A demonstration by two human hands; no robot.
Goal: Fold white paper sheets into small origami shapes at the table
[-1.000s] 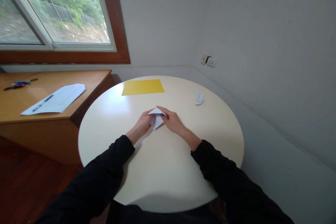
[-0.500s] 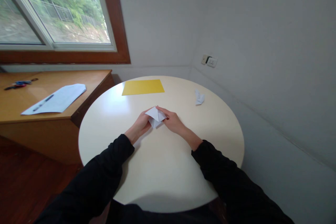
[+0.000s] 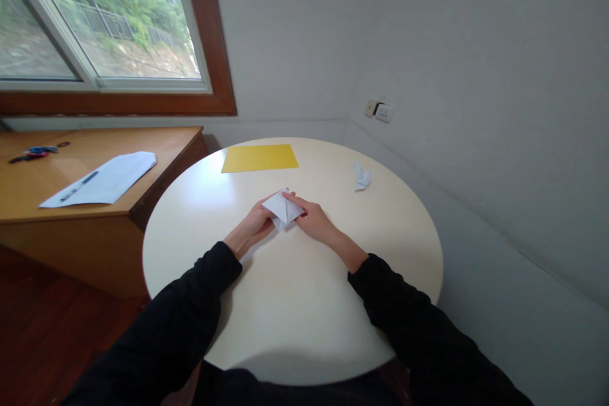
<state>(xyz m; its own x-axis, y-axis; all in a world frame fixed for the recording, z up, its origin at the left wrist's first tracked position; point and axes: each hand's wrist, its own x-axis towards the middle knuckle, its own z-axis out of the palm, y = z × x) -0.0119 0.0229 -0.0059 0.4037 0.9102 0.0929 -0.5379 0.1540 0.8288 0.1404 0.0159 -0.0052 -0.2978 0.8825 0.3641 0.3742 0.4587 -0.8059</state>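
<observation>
A small folded white paper is held between both hands over the middle of the round cream table. My left hand grips its left side with the fingers curled under it. My right hand pinches its right side, thumb on top. The paper shows a diamond-like shape with creases across it, and its underside is hidden by my fingers. Black sleeves cover both arms.
A yellow sheet lies flat at the table's far edge. A crumpled white paper sits at the far right. To the left, a wooden desk carries a white sheet with a pen and scissors. Walls close in behind and right.
The folded paper has turned and opened slightly, from a low triangle to a diamond shape. Both hands shifted a little but stay at the same spot.
</observation>
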